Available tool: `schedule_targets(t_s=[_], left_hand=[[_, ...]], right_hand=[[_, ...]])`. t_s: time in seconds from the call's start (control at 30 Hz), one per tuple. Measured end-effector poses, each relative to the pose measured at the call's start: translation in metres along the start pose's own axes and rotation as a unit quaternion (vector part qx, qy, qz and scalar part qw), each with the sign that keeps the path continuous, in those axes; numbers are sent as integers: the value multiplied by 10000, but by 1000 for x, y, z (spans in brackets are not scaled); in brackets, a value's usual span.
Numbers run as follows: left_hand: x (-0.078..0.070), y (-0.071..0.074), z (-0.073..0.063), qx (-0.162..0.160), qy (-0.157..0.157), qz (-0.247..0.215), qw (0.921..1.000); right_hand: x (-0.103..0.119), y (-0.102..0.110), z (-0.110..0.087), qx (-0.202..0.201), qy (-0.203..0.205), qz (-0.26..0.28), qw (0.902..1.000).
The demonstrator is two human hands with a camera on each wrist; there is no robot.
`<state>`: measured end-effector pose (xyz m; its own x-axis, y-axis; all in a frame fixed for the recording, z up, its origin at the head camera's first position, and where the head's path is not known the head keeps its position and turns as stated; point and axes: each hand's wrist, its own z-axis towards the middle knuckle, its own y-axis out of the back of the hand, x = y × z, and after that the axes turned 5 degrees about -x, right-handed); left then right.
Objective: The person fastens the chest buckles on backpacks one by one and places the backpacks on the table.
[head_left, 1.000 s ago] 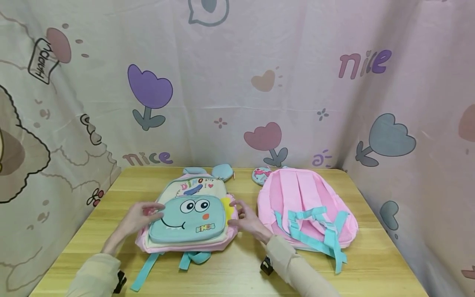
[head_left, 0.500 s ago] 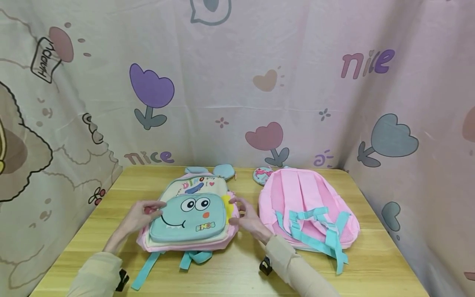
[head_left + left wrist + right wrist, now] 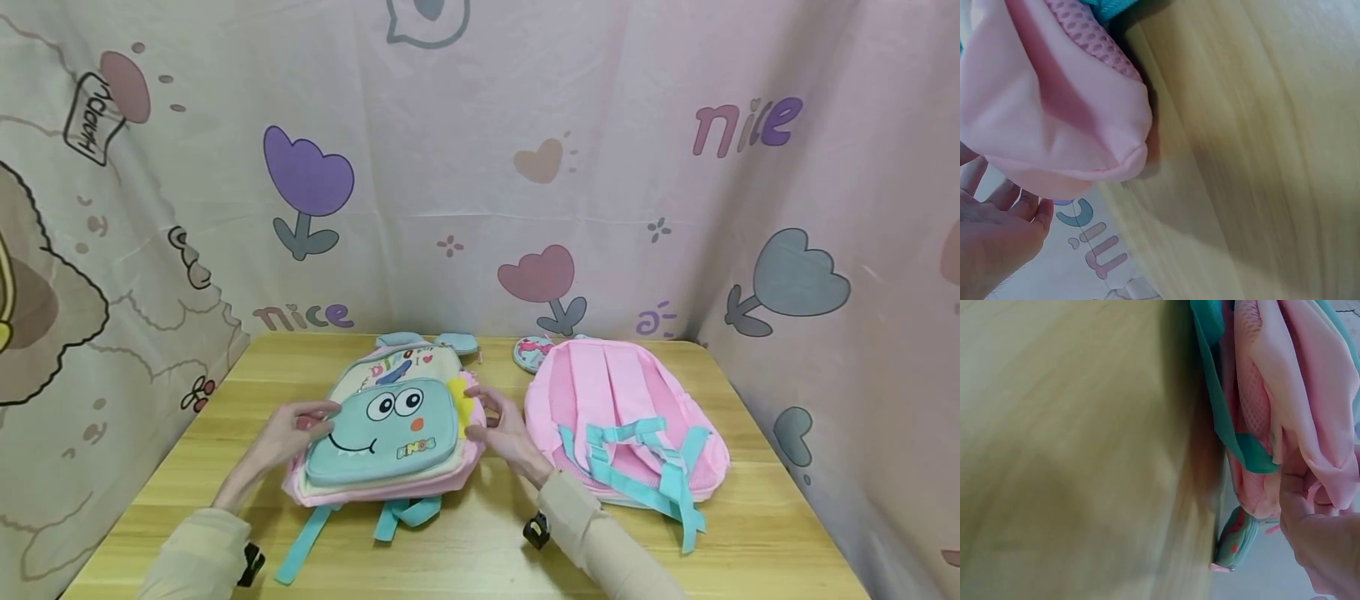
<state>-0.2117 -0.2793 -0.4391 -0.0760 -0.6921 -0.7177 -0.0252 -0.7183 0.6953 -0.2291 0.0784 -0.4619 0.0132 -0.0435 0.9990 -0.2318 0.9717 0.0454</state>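
Note:
A small backpack (image 3: 382,429) with a teal smiling dinosaur face on its front pocket is held between both hands, front side up and a little tilted. My left hand (image 3: 292,433) grips its left edge, thumb and fingers at the pink side; the left wrist view shows the pink fabric corner (image 3: 1097,131) just off the wooden table. On the opposite side my right hand (image 3: 510,433) pinches the pink side panel beside the yellow spikes (image 3: 460,402). In the right wrist view its fingers curl into the pink fabric (image 3: 1310,394). Teal straps (image 3: 303,542) hang from the backpack's bottom.
A second pink backpack (image 3: 622,392) lies to the right, back side up, its teal straps (image 3: 637,467) loosely crossed on it. A round mermaid-print pouch (image 3: 531,354) sits at its top left. Behind the wooden table (image 3: 480,558) hangs a printed curtain (image 3: 420,150).
The dinosaur backpack has risen slightly and shifted a little to the right between the hands, its front tilting more. Its teal straps moved along with it. The other backpack stays put.

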Motion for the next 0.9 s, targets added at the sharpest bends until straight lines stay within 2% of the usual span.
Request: schedule_targets(t_s=[0.23,0.57,0.9], left_hand=[[-9,-6,-3,-63,-548,-58,9985],[-26,-14,-5,-129,-1342,101,9908],[-44,-19,-6,-119,-1527,28,9882]], right_hand=[[5,-1,0,-134,383,-30,9992],[21,-1,-1,-172,932,-40,9955],[38,-1,-2,30,1174,126,9930]])
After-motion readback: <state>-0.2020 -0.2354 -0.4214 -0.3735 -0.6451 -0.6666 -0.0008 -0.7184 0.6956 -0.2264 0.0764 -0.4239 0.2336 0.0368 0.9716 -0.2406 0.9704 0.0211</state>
